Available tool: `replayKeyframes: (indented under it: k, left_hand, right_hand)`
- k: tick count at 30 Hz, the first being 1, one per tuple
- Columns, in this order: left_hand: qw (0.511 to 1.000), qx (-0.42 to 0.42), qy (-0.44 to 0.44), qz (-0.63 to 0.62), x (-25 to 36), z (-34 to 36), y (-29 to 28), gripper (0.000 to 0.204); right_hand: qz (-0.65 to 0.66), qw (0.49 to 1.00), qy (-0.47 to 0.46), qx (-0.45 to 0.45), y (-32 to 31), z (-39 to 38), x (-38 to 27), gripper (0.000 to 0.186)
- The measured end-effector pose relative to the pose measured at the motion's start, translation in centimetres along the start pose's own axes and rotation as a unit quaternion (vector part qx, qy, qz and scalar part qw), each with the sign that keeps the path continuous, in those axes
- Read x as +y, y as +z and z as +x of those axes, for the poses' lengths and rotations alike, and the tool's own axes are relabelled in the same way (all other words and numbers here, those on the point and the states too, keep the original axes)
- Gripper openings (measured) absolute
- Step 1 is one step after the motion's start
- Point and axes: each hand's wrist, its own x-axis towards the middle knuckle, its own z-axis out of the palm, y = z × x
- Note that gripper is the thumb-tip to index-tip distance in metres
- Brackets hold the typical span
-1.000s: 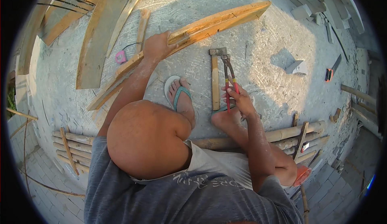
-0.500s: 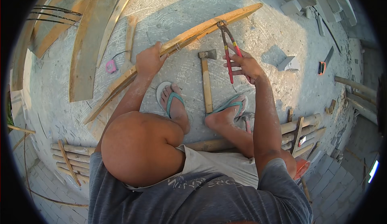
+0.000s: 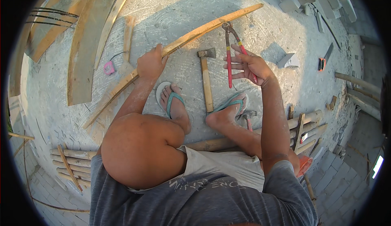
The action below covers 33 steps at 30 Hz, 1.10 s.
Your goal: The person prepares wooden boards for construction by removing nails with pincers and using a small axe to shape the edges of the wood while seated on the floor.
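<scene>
My left hand (image 3: 151,64) is closed around a long wooden batten (image 3: 194,32), which slants from the lower left up to the far right. Thin metal points, apparently nails, stick out of the batten's near side just past that hand. In my right hand (image 3: 254,66) is a pair of pincers (image 3: 229,55) with red handles. The handles are spread, with fingers between and around them, and the jaws are at the batten's near edge toward its far end; I cannot tell if they grip anything. A wooden-handled hammer (image 3: 206,77) lies on the floor between my feet.
A pink tape measure (image 3: 109,67) and wide planks (image 3: 83,59) lie to the left. On the right are a grey block (image 3: 288,61) and a handsaw (image 3: 322,64) with an orange-and-black handle. Another hammer (image 3: 249,118) lies beside my right foot. Round poles (image 3: 75,159) run behind my feet.
The pincers' handles have spread wider and my right-hand fingers have opened out. The batten has turned a little about its length, showing less of its near side. My left hand keeps its hold.
</scene>
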Motion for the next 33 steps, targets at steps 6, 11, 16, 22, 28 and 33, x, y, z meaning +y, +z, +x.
replayKeyframes:
  k: [6, 11, 16, 22, 28, 33]
  left_hand:
    - [1.000, -0.024, -0.001, 0.007, -0.6, 1.1, -0.7, 0.040]
    - [0.999, -0.036, -0.013, 0.021, -0.9, 1.9, -1.5, 0.045]
    - [0.999, -0.036, -0.009, 0.023, -0.9, 2.4, -1.7, 0.046]
    - [1.000, -0.015, 0.003, 0.019, -1.8, 2.4, -1.2, 0.048]
    - [0.999, -0.044, -0.006, 0.031, -1.9, 3.3, -1.7, 0.054]
    - [0.998, -0.053, -0.031, 0.016, -2.2, 4.6, -2.8, 0.056]
  right_hand:
    - [-0.013, 1.000, 0.008, -0.017, -2.3, -0.8, 1.7, 0.065]
    - [-0.033, 0.997, 0.035, -0.062, -0.9, 1.7, 3.9, 0.061]
    - [0.011, 0.989, 0.075, -0.126, 1.9, 5.7, 5.7, 0.061]
    - [0.084, 0.981, 0.068, -0.161, 2.5, 8.4, 7.1, 0.069]
    - [0.173, 0.973, 0.049, -0.145, 2.4, 9.9, 10.0, 0.051]
    - [0.354, 0.931, -0.071, -0.043, 12.6, 10.9, 12.8, 0.034]
